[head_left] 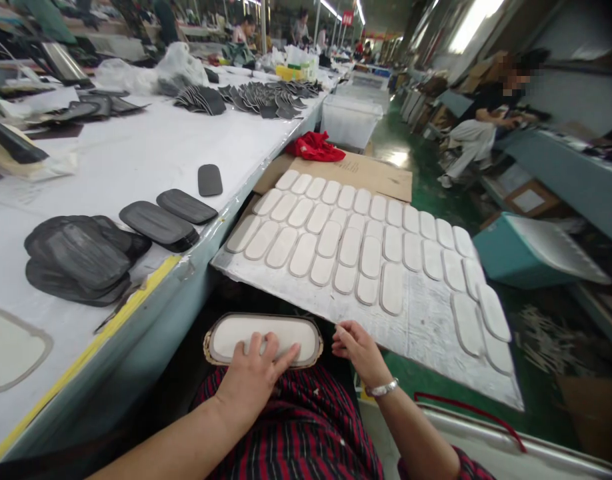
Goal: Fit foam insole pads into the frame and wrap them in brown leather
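Note:
A long white pad with rounded ends and a grey border (231,337) lies across my lap, on a frame or base with a rough brownish rim. My left hand (253,367) rests on the pad, its fingers spread over the white face. To the right of the pad, apart from it, is my right hand (356,347). Its thumb and fingertips are pinched together; whatever is between them, if anything, is too small to make out. Beyond my hands, rows of similar white rounded pads (302,255) cover a slanted board (426,333), some overlapping.
On the white table (151,147) at left are a heap of dark oval pieces (81,257) and smaller dark stacks (159,223). A red cloth (316,145) lies on cardboard (371,175) behind the board. A teal bin (531,250) and a seated person (479,127) are at right.

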Demonstrator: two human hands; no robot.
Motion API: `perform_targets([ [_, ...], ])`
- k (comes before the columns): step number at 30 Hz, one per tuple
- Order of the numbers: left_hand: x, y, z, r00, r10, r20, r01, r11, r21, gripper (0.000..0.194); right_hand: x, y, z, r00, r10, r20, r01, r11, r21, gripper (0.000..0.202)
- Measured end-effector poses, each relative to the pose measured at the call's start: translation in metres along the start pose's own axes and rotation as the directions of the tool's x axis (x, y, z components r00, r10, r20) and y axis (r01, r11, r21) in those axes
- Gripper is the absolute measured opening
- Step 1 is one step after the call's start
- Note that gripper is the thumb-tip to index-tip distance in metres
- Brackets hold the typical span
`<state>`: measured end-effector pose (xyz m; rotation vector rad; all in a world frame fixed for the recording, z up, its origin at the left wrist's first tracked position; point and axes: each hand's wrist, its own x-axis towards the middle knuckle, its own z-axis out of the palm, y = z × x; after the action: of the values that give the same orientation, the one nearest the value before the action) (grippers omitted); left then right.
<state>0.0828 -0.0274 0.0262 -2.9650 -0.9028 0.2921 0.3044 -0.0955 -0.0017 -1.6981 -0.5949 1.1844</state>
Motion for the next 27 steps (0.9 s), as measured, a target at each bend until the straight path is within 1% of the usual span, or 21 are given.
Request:
perform_targets([
  [2,0.003,0.003,-0.001,1.000,-0.019,-0.001,0.019,1.000,0.012,0.067,-0.003,0.005,0.009,0.994,0.072,0.085,-0.062,0.992,-0.108,0.036],
  [4,0.002,0.004,0.000,1.000,-0.028,-0.007,0.028,1.000,0.014,0.069,-0.009,0.007,0.019,0.980,0.110,0.165,-0.078,0.978,-0.191,0.039],
  [6,-0.001,0.005,0.001,0.999,-0.035,-0.014,0.035,0.999,0.010,0.068,-0.015,0.008,0.028,0.965,0.158,0.209,-0.106,0.965,-0.240,0.037],
  [7,-0.002,0.005,0.001,0.999,-0.039,-0.017,0.039,0.999,0.007,0.067,-0.018,0.008,0.032,0.956,0.193,0.221,-0.139,0.960,-0.242,0.035],
  [8,-0.003,0.004,0.002,0.999,-0.044,-0.020,0.044,0.999,0.003,0.065,-0.021,0.009,0.036,0.945,0.234,0.231,-0.184,0.959,-0.216,0.035],
  [10,-0.005,0.003,0.001,0.999,-0.048,-0.019,0.047,0.999,-0.016,0.064,-0.025,0.010,0.042,0.925,0.292,0.244,-0.278,0.956,-0.091,0.036],
  [13,-0.004,0.002,0.001,0.999,-0.040,-0.006,0.040,0.998,-0.049,0.068,-0.029,0.012,0.047,0.918,0.298,0.261,-0.335,0.936,0.109,0.037],
  [14,-0.004,0.002,0.001,0.999,-0.037,-0.002,0.037,0.998,-0.054,0.069,-0.029,0.012,0.047,0.920,0.293,0.260,-0.335,0.932,0.135,0.038],
  [16,-0.003,0.002,0.000,1.000,-0.031,0.004,0.031,0.998,-0.055,0.071,-0.029,0.010,0.044,0.911,0.311,0.270,-0.353,0.927,0.123,0.039],
  [18,-0.002,0.002,-0.001,1.000,-0.022,0.010,0.023,0.999,-0.050,0.071,-0.027,0.007,0.038,0.887,0.352,0.300,-0.395,0.914,0.095,0.036],
  [20,-0.001,0.002,-0.003,1.000,-0.009,0.024,0.010,0.999,-0.046,0.070,-0.022,0.006,0.030,0.867,0.372,0.331,-0.425,0.899,0.105,0.039],
  [22,0.000,0.002,-0.005,0.999,0.013,0.049,-0.011,0.999,-0.045,0.071,-0.016,0.008,0.022,0.858,0.354,0.371,-0.443,0.877,0.188,0.045],
  [23,0.000,0.002,-0.006,0.997,0.027,0.066,-0.024,0.999,-0.044,0.073,-0.013,0.011,0.020,0.855,0.335,0.395,-0.448,0.861,0.240,0.044],
  [27,-0.004,0.001,-0.007,0.991,0.086,0.103,-0.083,0.996,-0.033,0.086,-0.006,0.033,0.020,0.841,0.208,0.499,-0.453,0.775,0.440,0.033],
])
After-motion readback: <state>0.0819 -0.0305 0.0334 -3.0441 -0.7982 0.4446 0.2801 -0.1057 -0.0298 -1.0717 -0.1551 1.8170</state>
